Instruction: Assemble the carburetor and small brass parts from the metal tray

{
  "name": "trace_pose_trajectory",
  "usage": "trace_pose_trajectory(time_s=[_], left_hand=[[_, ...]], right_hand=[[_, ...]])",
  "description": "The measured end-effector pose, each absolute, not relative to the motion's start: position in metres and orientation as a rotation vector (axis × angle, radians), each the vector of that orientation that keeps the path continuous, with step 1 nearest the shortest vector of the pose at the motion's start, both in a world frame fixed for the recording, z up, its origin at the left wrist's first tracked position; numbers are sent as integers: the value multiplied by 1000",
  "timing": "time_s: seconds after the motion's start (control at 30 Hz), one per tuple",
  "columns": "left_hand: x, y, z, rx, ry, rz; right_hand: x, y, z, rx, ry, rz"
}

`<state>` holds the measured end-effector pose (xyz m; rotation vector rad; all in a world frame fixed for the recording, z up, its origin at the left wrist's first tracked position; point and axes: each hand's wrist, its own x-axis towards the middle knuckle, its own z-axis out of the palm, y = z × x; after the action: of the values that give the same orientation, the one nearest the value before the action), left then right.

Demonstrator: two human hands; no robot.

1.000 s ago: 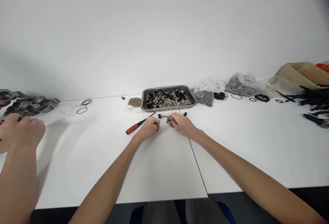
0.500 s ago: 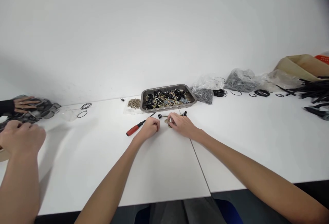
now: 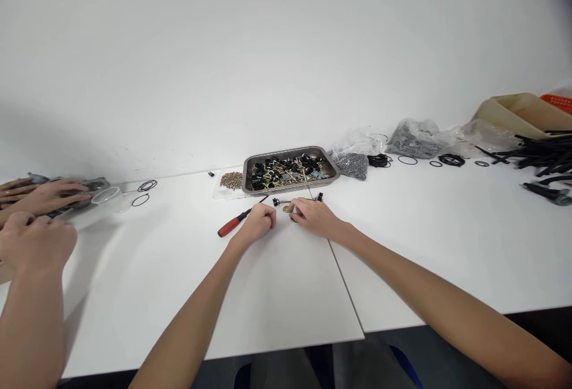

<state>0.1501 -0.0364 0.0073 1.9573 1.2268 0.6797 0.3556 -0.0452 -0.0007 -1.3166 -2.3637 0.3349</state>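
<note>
Both my hands rest on the white table just in front of a metal tray full of small black and brass parts. My left hand is curled into a fist; what it holds, if anything, is hidden. My right hand has its fingers pinched around a small brass-coloured part lying on the table. A small black part lies just beyond my fingers. A red-handled screwdriver lies to the left of my left hand.
A heap of brass pieces sits left of the tray. Black rings, clear bags of parts and black cables line the back. A co-worker's hands work at the far left over grey parts.
My hands have hardly moved; the right hand's fingers shifted a little around the brass part. At the far left the co-worker's hands reached onto the grey parts.
</note>
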Motion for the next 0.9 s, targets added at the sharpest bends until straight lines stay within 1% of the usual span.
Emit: trace_pose_trajectory(time_s=[0.13, 0.27, 0.37, 0.47, 0.57, 0.73, 0.9], left_hand=[[148, -38, 11, 1987, 1247, 661], [148, -39, 14, 2050, 1283, 613], [149, -40, 15, 2070, 1277, 627], [150, -41, 15, 2113, 1255, 641], [150, -41, 14, 2171, 1235, 638], [149, -39, 9, 2176, 1247, 614], [146, -38, 6, 2143, 1247, 612]], right_hand=[[357, -49, 8, -1279, -2342, 421], [370, -37, 38, -1187, -2219, 570], [387, -6, 64, -1217, -2094, 465], [403, 34, 75, -1427, -2080, 343], [411, 64, 65, -1564, -2072, 303], [408, 82, 32, -1635, -2117, 338], [409, 82, 27, -1649, -2110, 341]])
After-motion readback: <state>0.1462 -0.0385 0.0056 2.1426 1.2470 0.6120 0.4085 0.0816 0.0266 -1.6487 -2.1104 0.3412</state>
